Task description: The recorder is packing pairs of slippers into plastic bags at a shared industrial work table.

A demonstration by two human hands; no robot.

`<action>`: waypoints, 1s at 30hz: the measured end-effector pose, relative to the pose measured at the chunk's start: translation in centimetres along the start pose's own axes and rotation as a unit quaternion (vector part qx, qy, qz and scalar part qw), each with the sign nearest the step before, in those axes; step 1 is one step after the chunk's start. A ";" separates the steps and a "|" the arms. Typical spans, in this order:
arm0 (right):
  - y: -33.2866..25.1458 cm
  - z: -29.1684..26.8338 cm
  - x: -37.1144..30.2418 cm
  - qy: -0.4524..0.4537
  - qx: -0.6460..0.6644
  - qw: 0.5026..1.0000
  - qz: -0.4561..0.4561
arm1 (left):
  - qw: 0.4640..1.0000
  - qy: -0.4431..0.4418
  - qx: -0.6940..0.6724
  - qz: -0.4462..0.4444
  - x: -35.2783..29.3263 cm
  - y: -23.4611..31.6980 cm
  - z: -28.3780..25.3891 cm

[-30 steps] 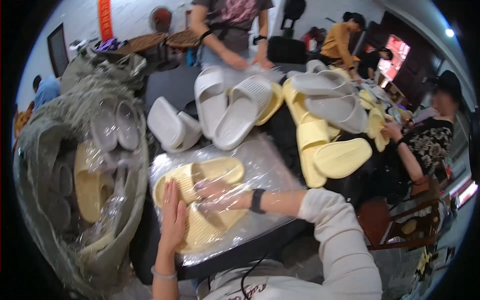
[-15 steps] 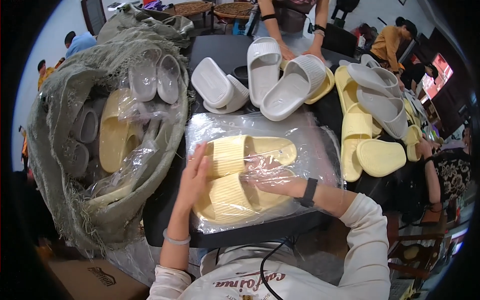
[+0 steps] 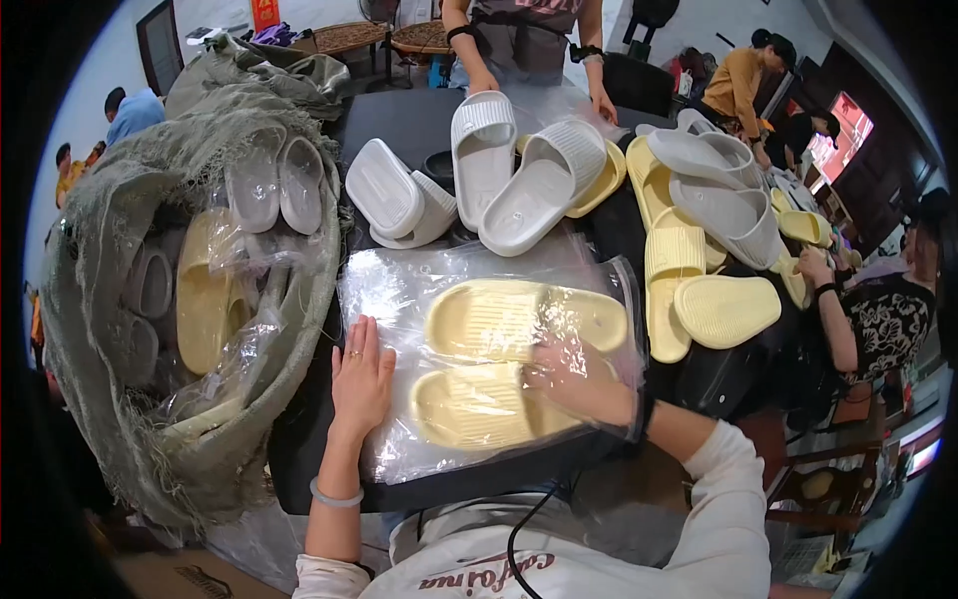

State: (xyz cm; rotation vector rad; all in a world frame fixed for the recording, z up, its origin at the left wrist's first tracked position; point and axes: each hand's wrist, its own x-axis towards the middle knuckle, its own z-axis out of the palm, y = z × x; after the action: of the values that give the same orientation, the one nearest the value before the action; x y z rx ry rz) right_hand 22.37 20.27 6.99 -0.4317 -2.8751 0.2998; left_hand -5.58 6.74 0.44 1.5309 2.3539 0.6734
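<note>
A pair of pale yellow slide slippers lies side by side in a clear plastic bag on the black table before me. My right hand is inside the bag's right end, with its fingers at the inner edges of the two straps; glare and blur partly hide them. Flat on the bag's left end, beside the slippers, rests my left hand, fingers stretched out and holding nothing.
Left of the table stands a green woven sack with bagged slippers. Grey slippers lie beyond the bag, with more yellow slippers to the right. A person stands opposite; another person sits at the right.
The yellow slippers and my right hand have moved right relative to the bag. My left hand has come off the slippers' side onto the bag's left end. The person opposite has drawn their hands back.
</note>
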 end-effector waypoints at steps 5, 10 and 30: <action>-1.4 -1.2 -5.8 0.098 0.075 0.942 0.311 | 0.998 0.023 0.050 0.000 -0.6 -0.1 0.0; 0.0 -1.9 -15.4 0.397 0.535 0.660 0.347 | 0.997 0.050 0.060 -0.003 -0.9 0.5 -0.8; -2.0 -2.5 -4.3 0.308 0.765 0.518 0.226 | 0.986 0.072 0.097 0.117 -0.9 1.0 0.2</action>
State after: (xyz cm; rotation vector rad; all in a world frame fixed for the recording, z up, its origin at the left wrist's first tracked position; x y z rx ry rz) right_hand 26.49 17.46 9.04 -0.6069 -0.8965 1.9328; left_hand -4.36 6.35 0.74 1.9261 2.4279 0.6398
